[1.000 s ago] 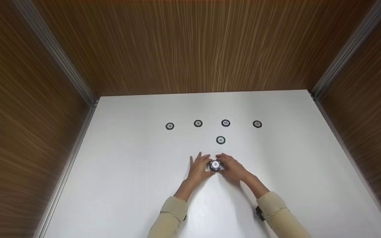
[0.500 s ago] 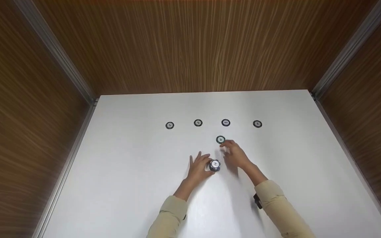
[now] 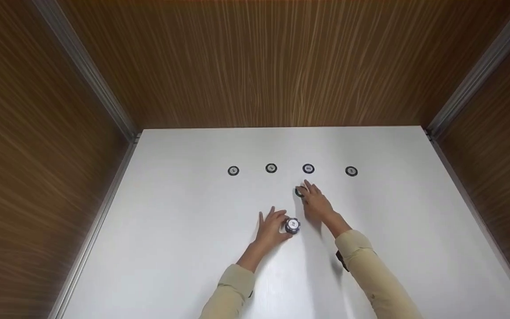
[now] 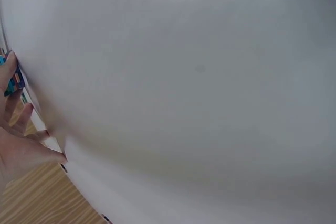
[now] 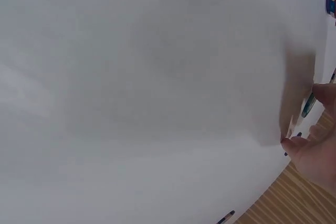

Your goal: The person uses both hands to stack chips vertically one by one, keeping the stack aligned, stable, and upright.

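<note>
A short stack of poker chips stands on the white table, its top chip face up. My left hand holds the stack between thumb and index finger, with the other fingers spread. Multicoloured chip edges show beside that hand in the left wrist view. Farther up the table, my right hand pinches a single green poker chip, which the fingers partly cover in the head view. From the right wrist, the green chip looks tilted, one edge at the fingers.
Several dark-rimmed chips lie flat in a spaced row behind the hands, among them the leftmost chip and the rightmost chip. Wood-grain panels wall the white table at the back and both sides.
My right hand has left the stack, reached forward and taken hold of the green chip. The left hand keeps its grip on the stack. The head view has shifted slightly.
</note>
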